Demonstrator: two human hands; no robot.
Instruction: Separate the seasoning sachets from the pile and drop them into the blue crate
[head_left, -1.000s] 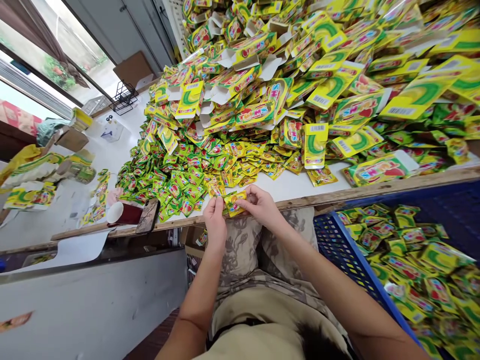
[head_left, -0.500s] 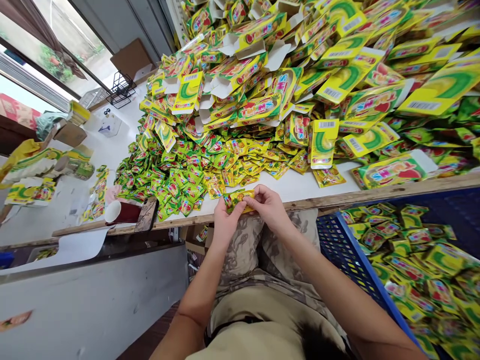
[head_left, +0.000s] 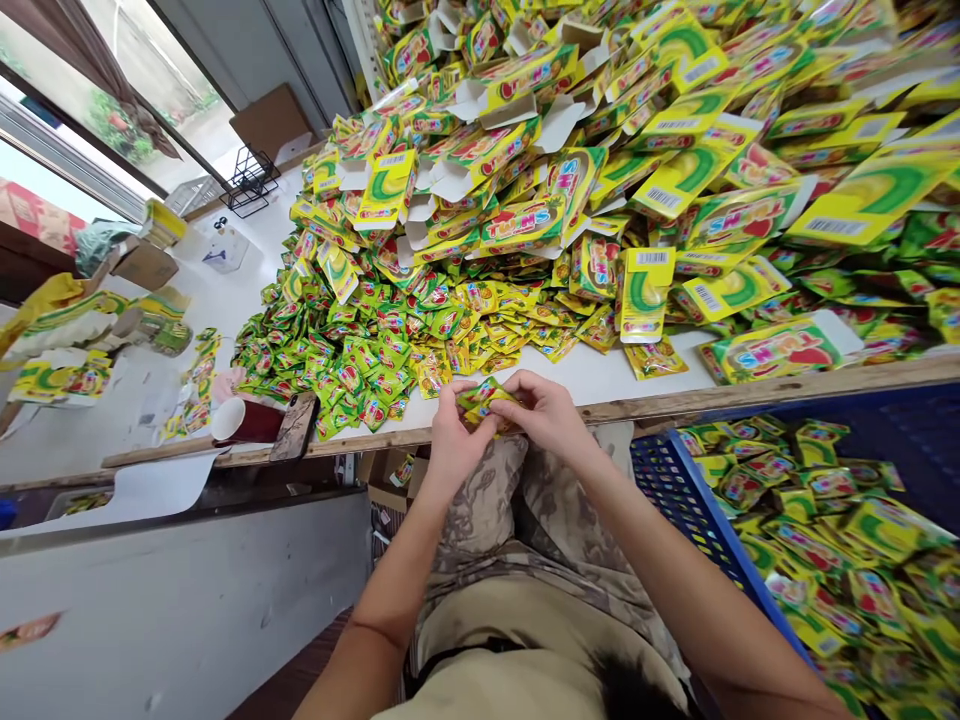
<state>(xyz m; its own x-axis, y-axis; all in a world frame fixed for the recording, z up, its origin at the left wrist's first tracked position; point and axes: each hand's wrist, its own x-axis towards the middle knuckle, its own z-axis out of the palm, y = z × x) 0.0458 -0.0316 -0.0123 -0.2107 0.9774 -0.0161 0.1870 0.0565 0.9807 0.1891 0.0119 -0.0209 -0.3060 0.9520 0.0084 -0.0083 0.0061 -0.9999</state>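
Note:
At the table's front edge, small green and yellow candy sachets point(head_left: 484, 396) are pinched between my two hands; how many lie together I cannot tell. My left hand point(head_left: 457, 435) grips their left side, thumb in front. My right hand point(head_left: 551, 420) closes on the right side, its fingertips partly covering the yellow part. Just beyond lie a heap of loose green sachets point(head_left: 349, 375) and, to its right, loose yellow sachets point(head_left: 480, 300). Printed yellow-green boxes point(head_left: 525, 222), several with white flaps open, are piled behind them.
A blue plastic crate point(head_left: 709, 500) full of packets stands low on the right. On the left, a dark red paper cup point(head_left: 259, 420) lies on its side next to a phone point(head_left: 295, 425). The wooden table edge point(head_left: 652, 408) runs in front of me.
Both hands keep hold of the sachets, which have turned from lying flat to a tilted, raised position. My left fingers have come up behind them. The camera view has shifted slightly.

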